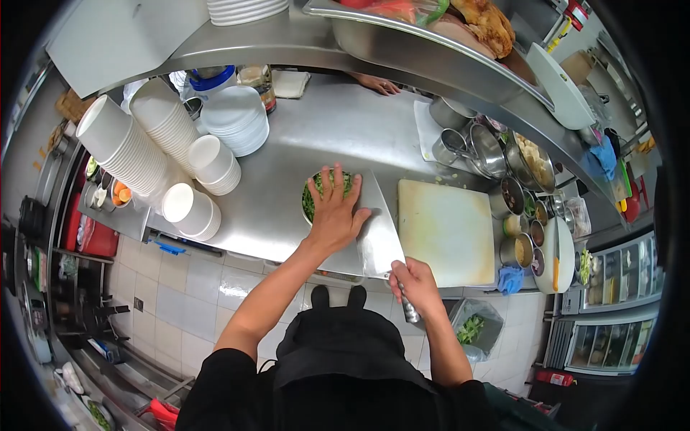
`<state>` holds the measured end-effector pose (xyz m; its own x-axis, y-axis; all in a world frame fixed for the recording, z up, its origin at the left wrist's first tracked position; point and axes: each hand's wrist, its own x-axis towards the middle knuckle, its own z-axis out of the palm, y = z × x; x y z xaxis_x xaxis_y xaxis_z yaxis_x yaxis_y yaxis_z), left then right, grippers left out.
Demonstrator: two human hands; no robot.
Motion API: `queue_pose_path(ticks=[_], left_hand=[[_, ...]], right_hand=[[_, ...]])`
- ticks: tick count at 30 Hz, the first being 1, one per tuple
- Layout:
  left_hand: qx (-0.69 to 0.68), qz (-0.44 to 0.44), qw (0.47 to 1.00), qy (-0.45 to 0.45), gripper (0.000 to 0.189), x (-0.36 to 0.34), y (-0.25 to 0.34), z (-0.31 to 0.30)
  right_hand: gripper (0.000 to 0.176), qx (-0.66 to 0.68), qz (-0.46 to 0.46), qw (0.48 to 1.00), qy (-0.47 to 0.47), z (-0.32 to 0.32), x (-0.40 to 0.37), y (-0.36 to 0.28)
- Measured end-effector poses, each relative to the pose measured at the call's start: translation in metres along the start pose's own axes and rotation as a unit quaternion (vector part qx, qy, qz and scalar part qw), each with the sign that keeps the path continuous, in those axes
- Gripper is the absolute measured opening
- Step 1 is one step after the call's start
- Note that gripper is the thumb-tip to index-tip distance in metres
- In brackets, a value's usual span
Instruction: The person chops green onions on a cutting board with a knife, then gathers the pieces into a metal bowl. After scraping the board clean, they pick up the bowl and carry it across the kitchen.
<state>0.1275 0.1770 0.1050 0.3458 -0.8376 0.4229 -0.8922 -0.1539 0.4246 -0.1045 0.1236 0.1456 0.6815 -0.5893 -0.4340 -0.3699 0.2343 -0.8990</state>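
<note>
My left hand (332,205) lies flat with its fingers spread over a round container of chopped green herbs (309,203) on the steel counter. The thumb reaches across to the near side of a broad cleaver (379,237). My right hand (417,284) is closed around the cleaver's metal handle, close to the counter's front edge. The blade points away from me, beside the herbs and left of a stained white cutting board (447,230). My palm and fingers hide much of the herbs.
Stacked white tubs (118,147) and lids (235,118) stand at the left. Metal bowls (489,149) and small food containers (517,250) crowd the right. A steel shelf (266,47) overhangs the back, where another person's hand (376,84) rests. Below is a bin with greens (471,329).
</note>
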Motion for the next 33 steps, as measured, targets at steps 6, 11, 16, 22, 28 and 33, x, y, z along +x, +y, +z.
queue_pose_path(ticks=[6,11,16,22,28,33], left_hand=[[-0.18,-0.13,0.974,0.036,0.072,0.005,-0.034,0.002],[-0.834,-0.282,0.466,0.085,0.098,0.026,-0.071,-0.007],[-0.883,-0.309,0.347,0.071,0.088,0.017,-0.063,-0.017],[-0.886,-0.288,0.361,0.027,0.088,0.002,-0.055,-0.038],[-0.451,-0.223,0.864,-0.005,0.074,0.013,0.0,-0.065],[-0.025,0.038,0.994,-0.101,0.061,0.009,0.052,-0.029]], right_hand=[[0.035,-0.031,-0.025,0.999,0.027,-0.021,-0.012,0.007],[0.037,-0.004,-0.043,0.995,-0.085,-0.009,0.002,-0.008],[0.04,-0.077,-0.094,0.981,-0.153,0.0,0.049,0.011],[0.038,-0.227,-0.245,0.942,-0.027,-0.022,0.078,0.007],[0.013,-0.517,-0.415,0.739,0.121,-0.052,0.054,-0.039],[0.026,-0.577,-0.503,0.635,0.1,-0.066,0.065,-0.048]])
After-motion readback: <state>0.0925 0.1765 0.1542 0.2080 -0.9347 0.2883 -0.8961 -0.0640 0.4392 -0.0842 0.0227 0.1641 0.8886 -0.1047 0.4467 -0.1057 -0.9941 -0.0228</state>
